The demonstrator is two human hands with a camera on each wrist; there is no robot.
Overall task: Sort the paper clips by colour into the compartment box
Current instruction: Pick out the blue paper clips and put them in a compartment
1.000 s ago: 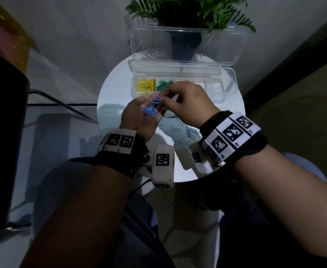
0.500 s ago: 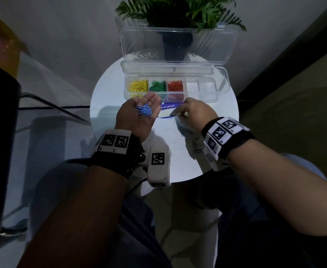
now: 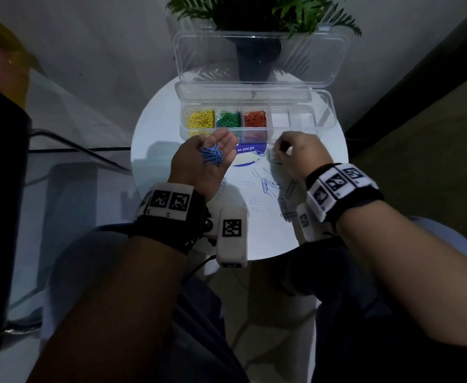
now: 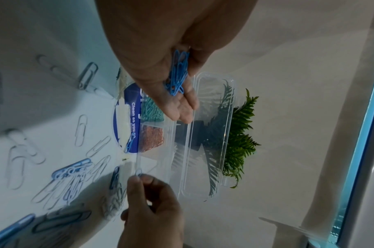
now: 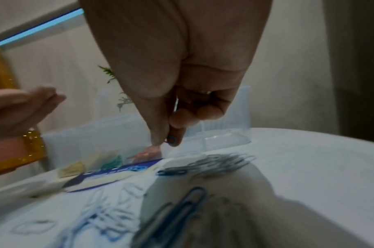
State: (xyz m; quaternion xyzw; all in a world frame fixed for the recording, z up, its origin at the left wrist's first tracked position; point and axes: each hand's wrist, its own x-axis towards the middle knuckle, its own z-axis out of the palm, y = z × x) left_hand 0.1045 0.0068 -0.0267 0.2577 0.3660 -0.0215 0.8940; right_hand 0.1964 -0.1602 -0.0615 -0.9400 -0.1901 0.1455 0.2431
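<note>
While blue clips (image 3: 212, 158) fill left palm (image 3: 199, 164), right hand (image 3: 298, 153) pinches one.

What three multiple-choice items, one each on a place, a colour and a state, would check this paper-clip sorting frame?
1. Where do the gathered blue clips lie?
A. left hand's palm
B. box
C. floor

2. Which colour fills the third filled compartment from the left in the compartment box?
A. yellow
B. red
C. green

3. How is the box lid?
A. shut
B. removed
C. open, upright

A: they sit on the upturned left hand.
B: the red clips follow yellow and green.
C: it stands behind the box.
</note>
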